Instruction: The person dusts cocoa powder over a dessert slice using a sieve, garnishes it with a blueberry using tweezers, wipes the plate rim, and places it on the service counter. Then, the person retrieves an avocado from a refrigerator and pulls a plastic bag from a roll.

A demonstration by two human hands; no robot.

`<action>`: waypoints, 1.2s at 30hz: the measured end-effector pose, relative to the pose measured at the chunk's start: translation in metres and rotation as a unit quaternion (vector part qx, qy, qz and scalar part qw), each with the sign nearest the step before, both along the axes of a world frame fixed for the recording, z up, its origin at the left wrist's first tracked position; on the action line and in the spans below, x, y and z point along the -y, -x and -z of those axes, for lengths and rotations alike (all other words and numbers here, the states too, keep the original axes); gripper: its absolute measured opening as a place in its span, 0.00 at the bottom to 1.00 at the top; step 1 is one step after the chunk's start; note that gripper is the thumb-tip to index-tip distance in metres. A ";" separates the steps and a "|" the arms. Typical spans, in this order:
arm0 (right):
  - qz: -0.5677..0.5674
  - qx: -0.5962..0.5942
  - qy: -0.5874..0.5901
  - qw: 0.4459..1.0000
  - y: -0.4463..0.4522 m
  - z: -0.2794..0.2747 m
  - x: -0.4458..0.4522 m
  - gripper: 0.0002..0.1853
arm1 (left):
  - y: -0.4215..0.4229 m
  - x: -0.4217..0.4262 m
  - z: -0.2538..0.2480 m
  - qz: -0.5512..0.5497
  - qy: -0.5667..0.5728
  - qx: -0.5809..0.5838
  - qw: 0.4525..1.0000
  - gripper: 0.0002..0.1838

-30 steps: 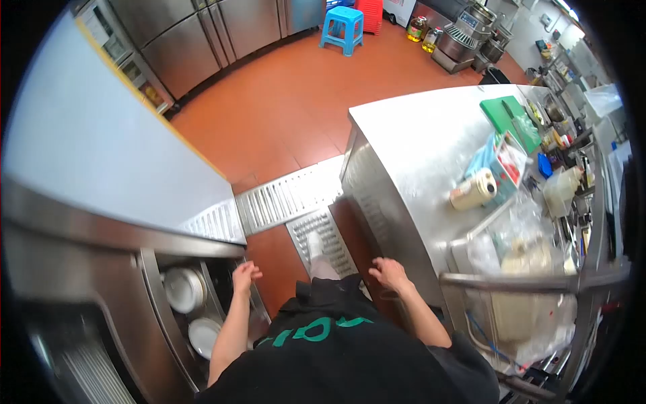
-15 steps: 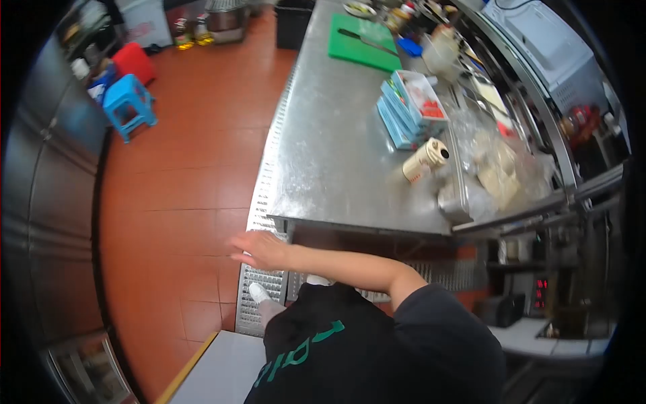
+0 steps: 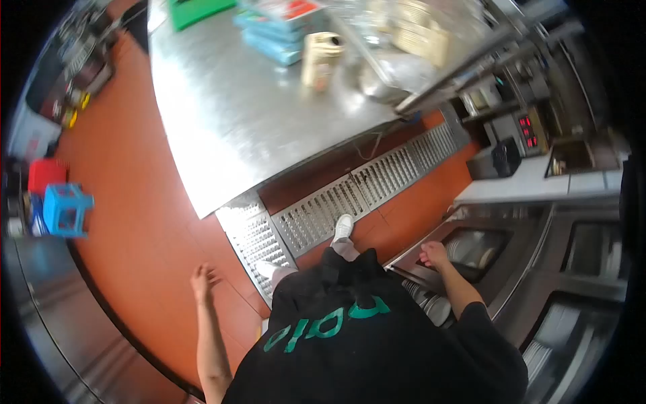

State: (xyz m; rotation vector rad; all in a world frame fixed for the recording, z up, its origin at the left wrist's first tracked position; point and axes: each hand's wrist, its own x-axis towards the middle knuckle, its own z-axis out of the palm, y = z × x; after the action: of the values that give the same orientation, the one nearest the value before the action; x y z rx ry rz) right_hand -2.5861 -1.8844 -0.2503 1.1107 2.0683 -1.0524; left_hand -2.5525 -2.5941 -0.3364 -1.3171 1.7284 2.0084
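Observation:
My left hand (image 3: 203,281) hangs over the red tiled floor (image 3: 145,222) at the left, its fingers loosely apart with nothing in them. At the right, my right hand (image 3: 434,255) is loosely closed, its fingers curled and no object showing in them. It hangs in front of a steel cabinet with windowed doors (image 3: 518,232); I cannot tell whether it touches the door. Stacked plates (image 3: 437,310) show in the cabinet just below that hand. Neither hand is near the steel worktable (image 3: 222,128).
On the worktable are a green cutting board (image 3: 198,10), blue boxes (image 3: 272,44), a cream bottle (image 3: 321,60) and clear plastic bags (image 3: 404,71). A metal floor grate (image 3: 350,195) runs underfoot. A blue stool (image 3: 66,209) stands far left, and a red-lit display (image 3: 527,131) at right.
The view has turned right, bringing the cabinet and plates in. My right hand has swung from across my body to the right side. My left hand has come into view.

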 end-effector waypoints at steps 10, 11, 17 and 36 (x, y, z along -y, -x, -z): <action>0.263 -0.057 0.244 0.932 -0.039 0.070 -0.112 0.13 | 0.181 -0.445 -0.006 0.704 -0.163 -0.089 0.685 0.22; 0.277 -0.073 0.255 0.923 0.001 0.059 -0.130 0.13 | 0.193 -0.466 0.012 0.705 -0.248 -0.047 0.663 0.23; 0.163 -0.318 0.229 0.906 0.227 -0.006 -0.246 0.13 | 0.281 -0.645 -0.152 0.664 -0.139 -0.004 0.735 0.23; 0.038 -0.116 -0.137 0.983 0.297 0.088 -0.765 0.12 | 0.657 -1.192 -0.170 0.541 0.018 -0.262 0.799 0.14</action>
State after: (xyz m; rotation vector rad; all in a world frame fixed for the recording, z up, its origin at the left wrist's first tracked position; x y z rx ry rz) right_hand -2.8827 -1.1194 -0.3381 1.2598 2.4296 -0.9934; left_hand -3.2091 -1.4021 -0.1664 0.3649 1.9879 1.6012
